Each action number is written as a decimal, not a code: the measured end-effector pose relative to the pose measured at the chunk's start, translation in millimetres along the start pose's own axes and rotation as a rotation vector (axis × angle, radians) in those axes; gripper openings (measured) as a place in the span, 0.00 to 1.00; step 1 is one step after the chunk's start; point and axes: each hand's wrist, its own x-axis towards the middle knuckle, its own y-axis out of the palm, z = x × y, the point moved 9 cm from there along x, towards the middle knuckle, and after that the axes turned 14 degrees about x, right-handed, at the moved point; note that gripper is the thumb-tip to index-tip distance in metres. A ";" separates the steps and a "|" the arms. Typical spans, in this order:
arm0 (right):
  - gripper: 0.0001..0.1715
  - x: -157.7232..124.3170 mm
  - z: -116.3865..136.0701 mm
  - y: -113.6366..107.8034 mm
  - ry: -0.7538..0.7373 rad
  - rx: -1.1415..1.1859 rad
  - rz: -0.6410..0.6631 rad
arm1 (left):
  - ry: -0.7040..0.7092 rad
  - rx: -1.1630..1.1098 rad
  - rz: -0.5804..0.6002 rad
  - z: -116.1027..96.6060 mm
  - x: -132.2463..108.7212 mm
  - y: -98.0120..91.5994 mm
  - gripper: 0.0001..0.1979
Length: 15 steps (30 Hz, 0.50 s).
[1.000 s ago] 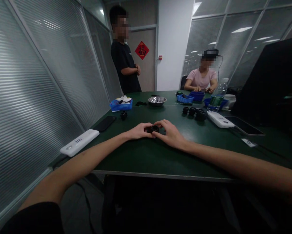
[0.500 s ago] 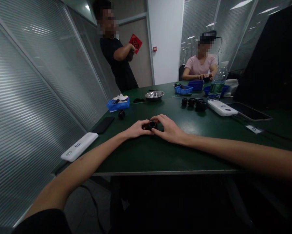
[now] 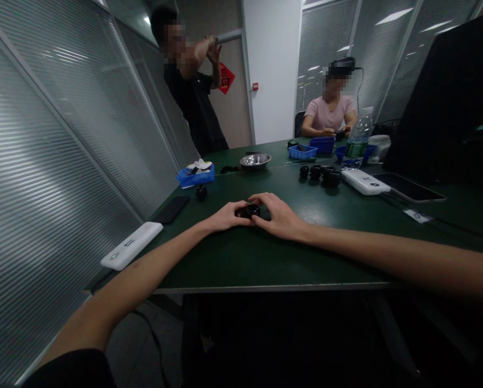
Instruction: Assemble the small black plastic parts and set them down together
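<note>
A small black round part [image 3: 252,210] with a ring-like top sits at the middle of the green table [image 3: 241,258], between my hands. My left hand [image 3: 227,216] grips its left side, fingers behind and thumb in front. From the right, my right hand [image 3: 277,215] curls its fingertips and thumb around the upper rim. Both hands rest low, close to the tabletop. The fingers cover much of the part, so its exact kind cannot be made out. A similar black part [image 3: 201,192] stands farther back on the left.
Several black parts [image 3: 322,175] stand right of centre, near a white power bank [image 3: 365,182], a phone [image 3: 411,186] and a water bottle [image 3: 356,141]. A metal bowl [image 3: 255,161] and blue basket [image 3: 195,177] lie farther back. Another power bank [image 3: 132,245] is left. Two people are across the table.
My hands stay around the black part, with only slight finger movement; its ring-like top shows a little higher. The standing person has raised their arms.
</note>
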 end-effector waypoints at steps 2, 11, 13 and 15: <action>0.28 -0.2 -2.3 -1.4 0.031 -0.004 -0.010 | 0.001 0.014 0.005 -1.9 -0.4 -0.5 0.28; 0.27 -0.2 0.9 0.4 0.015 0.011 0.014 | 0.006 0.021 -0.002 0.7 0.5 0.2 0.27; 0.29 -0.1 -1.6 -1.5 0.040 0.006 -0.007 | 0.010 0.033 0.000 0.6 0.4 0.4 0.26; 0.29 0.0 -2.2 -1.2 0.047 0.013 -0.002 | 0.008 0.038 0.003 0.9 0.3 0.7 0.27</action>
